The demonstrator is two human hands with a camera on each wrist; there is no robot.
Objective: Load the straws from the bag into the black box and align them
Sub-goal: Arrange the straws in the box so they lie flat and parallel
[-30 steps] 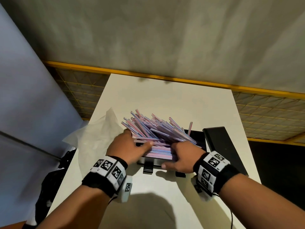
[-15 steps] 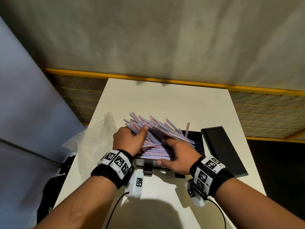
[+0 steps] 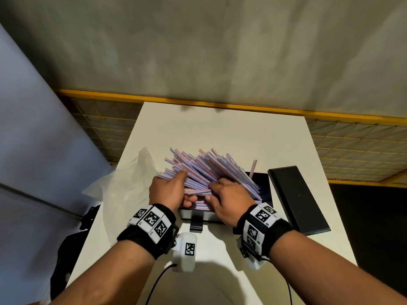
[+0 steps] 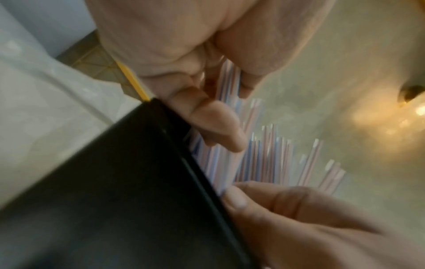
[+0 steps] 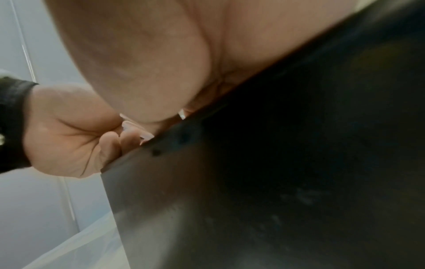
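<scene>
A thick, fanned pile of pink, blue and white striped straws (image 3: 211,170) lies askew in the black box (image 3: 264,190), its far ends sticking out over the box's back left. My left hand (image 3: 170,190) grips a bundle at the pile's left side, fingers curled over the top and thumb under. In the left wrist view the straws (image 4: 264,156) run between my left hand's fingers (image 4: 207,116) above the box wall (image 4: 115,182). My right hand (image 3: 222,194) curls over the pile's near right part, thumb against the straw ends. One straw (image 3: 253,168) stands apart.
The black lid (image 3: 297,197) lies right of the box on the white table (image 3: 220,128). The emptied clear plastic bag (image 3: 123,183) lies crumpled at the left. A yellow-framed mesh fence (image 3: 352,142) runs behind the table. Cables hang from both wrist cameras.
Both hands have moved from the pile's near end up onto it. The left hand has closed round a bundle on the left, and the right hand has slid inward over the straws.
</scene>
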